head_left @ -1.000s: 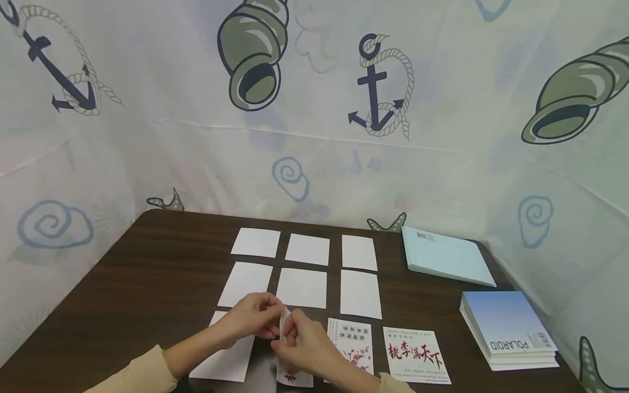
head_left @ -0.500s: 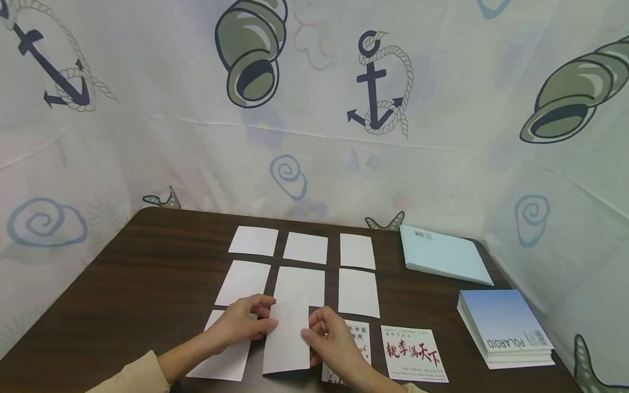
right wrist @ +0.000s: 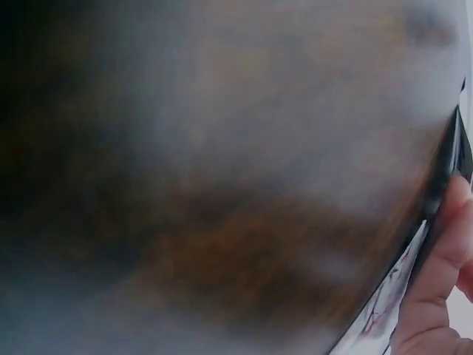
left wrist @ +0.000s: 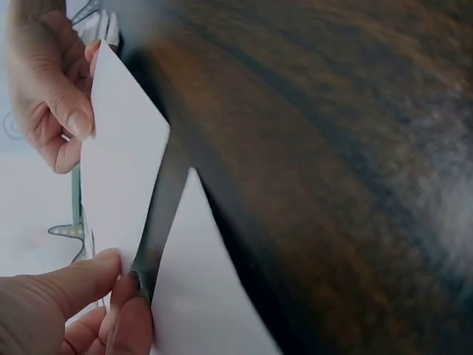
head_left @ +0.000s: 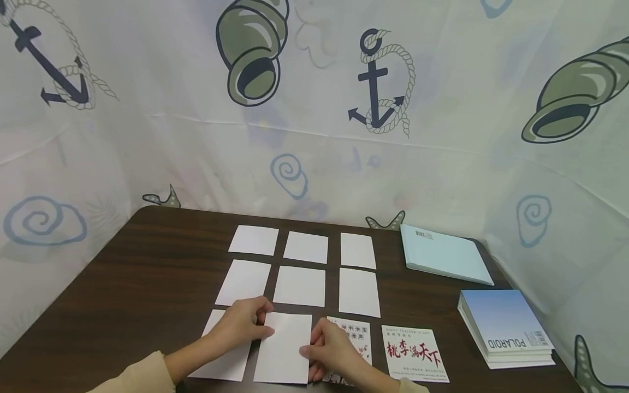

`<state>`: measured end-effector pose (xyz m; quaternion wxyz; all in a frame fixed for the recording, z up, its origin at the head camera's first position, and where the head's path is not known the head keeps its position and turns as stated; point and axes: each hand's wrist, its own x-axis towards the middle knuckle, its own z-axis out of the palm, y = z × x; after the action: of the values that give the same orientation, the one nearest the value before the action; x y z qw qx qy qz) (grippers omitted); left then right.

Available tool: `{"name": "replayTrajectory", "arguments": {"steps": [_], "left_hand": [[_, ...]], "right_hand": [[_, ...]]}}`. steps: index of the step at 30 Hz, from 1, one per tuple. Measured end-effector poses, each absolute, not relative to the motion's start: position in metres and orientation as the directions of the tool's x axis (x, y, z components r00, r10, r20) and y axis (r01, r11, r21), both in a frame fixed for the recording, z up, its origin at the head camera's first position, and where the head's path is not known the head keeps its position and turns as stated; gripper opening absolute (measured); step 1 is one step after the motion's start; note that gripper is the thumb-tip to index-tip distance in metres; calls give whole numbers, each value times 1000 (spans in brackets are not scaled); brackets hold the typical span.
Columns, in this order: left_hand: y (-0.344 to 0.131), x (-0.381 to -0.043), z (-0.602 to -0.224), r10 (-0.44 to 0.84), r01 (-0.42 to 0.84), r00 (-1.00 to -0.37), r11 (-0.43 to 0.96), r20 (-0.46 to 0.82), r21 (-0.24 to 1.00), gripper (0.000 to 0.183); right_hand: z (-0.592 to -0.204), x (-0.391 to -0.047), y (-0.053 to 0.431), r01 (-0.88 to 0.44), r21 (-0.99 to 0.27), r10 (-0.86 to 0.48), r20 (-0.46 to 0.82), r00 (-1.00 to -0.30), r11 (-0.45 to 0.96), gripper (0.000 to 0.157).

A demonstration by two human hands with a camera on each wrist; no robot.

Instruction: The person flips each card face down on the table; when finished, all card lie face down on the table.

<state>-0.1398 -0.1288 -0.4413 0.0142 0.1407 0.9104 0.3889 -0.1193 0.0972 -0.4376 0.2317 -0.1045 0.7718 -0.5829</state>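
A blank white card is held between both hands at the front of the table, white face up. My left hand pinches its left edge near the far corner, and my right hand pinches its right edge. The left wrist view shows the card with thumbs on its face at both edges. Another white card lies partly under my left forearm. My right hand partly covers a card with dark characters and red blossoms. The right wrist view catches only some fingers at its right side.
Several white cards, such as the middle one, lie in two rows farther back. A card with red calligraphy lies to the right. Beyond it are a stack of blue POLAROID albums and a pale blue album on the dark table.
The card between my hands was first upright with red print showing, then turned to its blank white face. It is now lowered nearer the table, and both hands have spread to its side edges.
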Motion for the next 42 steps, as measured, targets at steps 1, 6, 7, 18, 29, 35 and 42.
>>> {"name": "replayTrajectory", "arguments": {"steps": [1,6,7,18,29,35,42], "left_hand": [[-128,-139,-442,278,262,-956,666,94,699,30],[-123,-139,-441,298,306,-946,706,124,639,31],[-123,-139,-440,298,307,-947,713,123,631,31],[-118,-143,-434,314,337,-940,790,136,512,34],[-120,-143,-432,330,340,-938,807,109,483,32],[-120,-144,-428,342,348,-934,807,103,477,30],[-100,-156,-423,399,403,-907,731,133,550,20]], "right_hand": [[-438,-119,97,115,-946,-436,-244,-866,303,21],[-435,-120,99,133,-938,-449,-275,-850,321,21],[-435,-120,99,131,-936,-451,-276,-849,326,21],[-423,-130,128,39,-938,-423,-192,-886,344,25],[-432,-146,185,-155,-761,-268,-26,-963,630,31],[-430,-151,190,-269,-618,-343,0,-939,739,32],[-425,-158,191,-289,-594,-387,-41,-921,751,33]]}}
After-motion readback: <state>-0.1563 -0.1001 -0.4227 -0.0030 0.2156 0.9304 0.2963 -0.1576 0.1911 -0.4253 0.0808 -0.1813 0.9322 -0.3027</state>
